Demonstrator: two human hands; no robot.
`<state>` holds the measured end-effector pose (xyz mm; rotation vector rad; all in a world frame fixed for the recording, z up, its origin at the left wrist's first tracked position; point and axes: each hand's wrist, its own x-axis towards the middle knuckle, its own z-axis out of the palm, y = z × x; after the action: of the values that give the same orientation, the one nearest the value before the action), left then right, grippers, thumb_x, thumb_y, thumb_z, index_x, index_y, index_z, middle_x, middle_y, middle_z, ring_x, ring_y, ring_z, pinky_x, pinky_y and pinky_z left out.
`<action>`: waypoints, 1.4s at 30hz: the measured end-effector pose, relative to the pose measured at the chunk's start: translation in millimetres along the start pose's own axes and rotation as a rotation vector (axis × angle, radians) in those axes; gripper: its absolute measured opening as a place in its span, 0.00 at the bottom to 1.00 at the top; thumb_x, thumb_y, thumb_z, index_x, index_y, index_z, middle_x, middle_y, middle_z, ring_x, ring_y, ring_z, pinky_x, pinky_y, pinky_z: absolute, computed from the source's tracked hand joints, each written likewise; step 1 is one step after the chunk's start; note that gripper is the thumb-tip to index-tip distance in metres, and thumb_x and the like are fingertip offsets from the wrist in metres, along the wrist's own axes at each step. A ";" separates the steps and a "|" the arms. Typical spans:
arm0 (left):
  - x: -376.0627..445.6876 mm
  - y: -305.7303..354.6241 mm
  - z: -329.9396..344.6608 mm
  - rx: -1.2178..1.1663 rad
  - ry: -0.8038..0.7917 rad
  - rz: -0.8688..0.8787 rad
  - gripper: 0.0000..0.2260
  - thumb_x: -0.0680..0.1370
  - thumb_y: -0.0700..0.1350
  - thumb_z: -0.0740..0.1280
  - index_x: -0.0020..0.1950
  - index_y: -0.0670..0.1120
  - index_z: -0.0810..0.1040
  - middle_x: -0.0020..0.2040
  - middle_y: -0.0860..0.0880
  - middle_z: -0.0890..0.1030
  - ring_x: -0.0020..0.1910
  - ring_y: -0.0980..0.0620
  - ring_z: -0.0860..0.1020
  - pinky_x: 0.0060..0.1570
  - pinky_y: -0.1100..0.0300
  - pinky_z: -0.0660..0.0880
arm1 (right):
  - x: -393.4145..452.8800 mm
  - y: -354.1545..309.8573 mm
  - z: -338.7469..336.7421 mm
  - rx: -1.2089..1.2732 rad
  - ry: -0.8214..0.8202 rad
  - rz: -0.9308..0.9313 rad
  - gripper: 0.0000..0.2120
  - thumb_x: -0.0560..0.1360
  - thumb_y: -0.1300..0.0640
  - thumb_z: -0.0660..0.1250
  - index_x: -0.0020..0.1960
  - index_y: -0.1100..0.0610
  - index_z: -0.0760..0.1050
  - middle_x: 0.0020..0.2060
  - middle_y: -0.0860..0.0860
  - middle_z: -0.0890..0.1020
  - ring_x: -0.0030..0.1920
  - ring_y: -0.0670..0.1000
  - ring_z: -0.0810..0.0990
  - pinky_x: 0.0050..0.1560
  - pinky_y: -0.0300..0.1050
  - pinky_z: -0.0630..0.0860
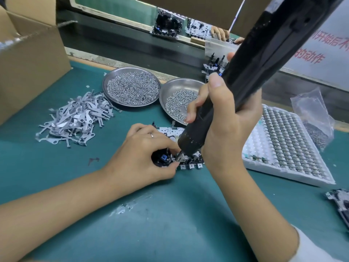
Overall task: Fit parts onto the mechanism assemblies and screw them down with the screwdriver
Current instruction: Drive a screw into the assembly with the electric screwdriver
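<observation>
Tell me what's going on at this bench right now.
A person is screwing a part onto a mechanism assembly on the green mat. The right hand grips a black electric screwdriver, its bit down on the assembly, while the left hand steadies it. Two steel dishes of screws sit behind.

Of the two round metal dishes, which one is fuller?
The left dish, nearer the cardboard box. Small metal parts cover almost its whole floor, while the right dish, beside the screwdriver, has screws only in part, with bare metal showing.
</observation>
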<state>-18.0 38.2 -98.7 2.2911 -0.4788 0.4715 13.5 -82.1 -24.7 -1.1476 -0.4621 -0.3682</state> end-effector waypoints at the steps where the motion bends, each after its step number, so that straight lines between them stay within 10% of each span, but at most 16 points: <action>1: 0.1 -0.1 -0.1 -0.002 0.000 -0.002 0.10 0.67 0.55 0.67 0.42 0.53 0.82 0.38 0.63 0.78 0.42 0.56 0.75 0.56 0.59 0.63 | -0.2 0.3 0.4 0.003 -0.002 0.000 0.08 0.73 0.64 0.63 0.47 0.54 0.68 0.23 0.51 0.70 0.20 0.52 0.68 0.26 0.40 0.67; 42: -1.6 0.8 0.7 0.016 0.029 -0.029 0.09 0.65 0.50 0.73 0.45 0.53 0.83 0.39 0.62 0.80 0.42 0.56 0.75 0.59 0.56 0.64 | 7.8 6.5 -16.5 -0.056 -0.022 0.044 0.09 0.74 0.61 0.67 0.49 0.55 0.68 0.28 0.52 0.72 0.23 0.50 0.72 0.26 0.41 0.70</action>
<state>-19.6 37.5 -99.5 2.3001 -0.4284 0.4949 26.0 -95.4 -31.1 -1.2152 -0.4473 -0.3320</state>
